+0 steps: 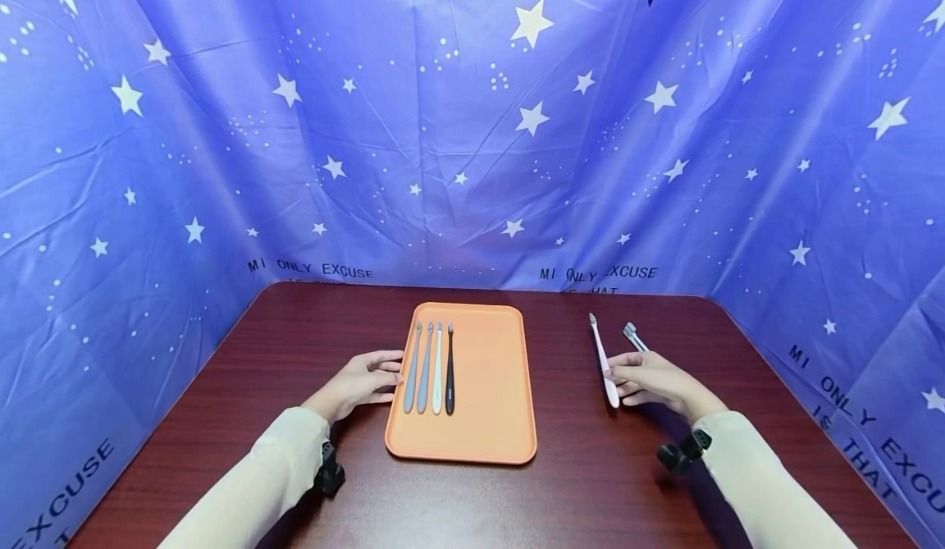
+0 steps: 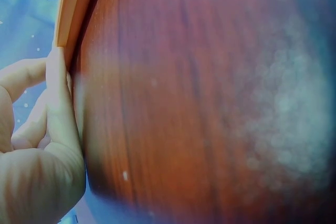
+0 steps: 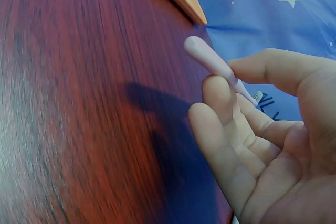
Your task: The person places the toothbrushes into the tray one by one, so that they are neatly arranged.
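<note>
An orange tray (image 1: pixel 490 385) lies on the table, with several toothbrushes side by side along its left half: grey ones, a white toothbrush (image 1: pixel 439 368) and a black toothbrush (image 1: pixel 450 368). At the tray's left rim my left hand (image 1: pixel 362 383) touches the edge with its fingers; the left wrist view shows the digits against the tray's side (image 2: pixel 73 14). To the right of the tray, my right hand (image 1: pixel 660 381) pinches a pale pink toothbrush (image 1: pixel 601 356) by its handle, between thumb and fingers. In the right wrist view the handle end (image 3: pixel 202 53) points toward the camera.
Past the right hand lies at least one more toothbrush (image 1: pixel 633 336), its handle mostly hidden by the hand. The dark red wooden table (image 1: pixel 450 504) is enclosed by a blue star-printed curtain (image 1: pixel 443 122). Each wrist carries a black camera strap.
</note>
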Demonstrator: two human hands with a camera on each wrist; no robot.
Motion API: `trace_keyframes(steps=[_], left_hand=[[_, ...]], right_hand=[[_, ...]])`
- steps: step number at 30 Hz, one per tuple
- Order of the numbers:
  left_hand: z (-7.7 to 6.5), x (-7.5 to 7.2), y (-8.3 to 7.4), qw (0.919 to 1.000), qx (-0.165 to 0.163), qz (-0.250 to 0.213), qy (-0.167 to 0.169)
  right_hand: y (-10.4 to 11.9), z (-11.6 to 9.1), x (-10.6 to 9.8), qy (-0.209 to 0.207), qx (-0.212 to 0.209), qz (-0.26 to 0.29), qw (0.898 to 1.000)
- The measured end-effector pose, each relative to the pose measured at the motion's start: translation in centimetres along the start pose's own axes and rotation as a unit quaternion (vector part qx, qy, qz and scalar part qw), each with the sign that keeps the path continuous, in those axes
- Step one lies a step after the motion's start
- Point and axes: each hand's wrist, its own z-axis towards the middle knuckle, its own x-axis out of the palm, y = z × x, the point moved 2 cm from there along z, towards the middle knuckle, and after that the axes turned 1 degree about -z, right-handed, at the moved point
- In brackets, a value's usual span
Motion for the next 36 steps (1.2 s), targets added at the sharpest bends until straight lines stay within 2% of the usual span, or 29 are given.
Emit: trace_keyframes(steps=[21,27,36], left_hand=[[-0.1,0.0,-0.2,0.9999,0.001,0.002,0.012],[-0.3,0.1,-0.3,1.0,0.0,0.006,0.007],[-0.1,0.0,0.0,1.0,0.002,0.005,0.005]], right_hand=[[1.7,2.0,3.9,0.041,-0.006,0.029,0.999],[2.2,2.4,5.2,0.04,0.001,0.034,0.999],[2.9,2.9,7.2,0.062,-0.008,0.048,0.997]])
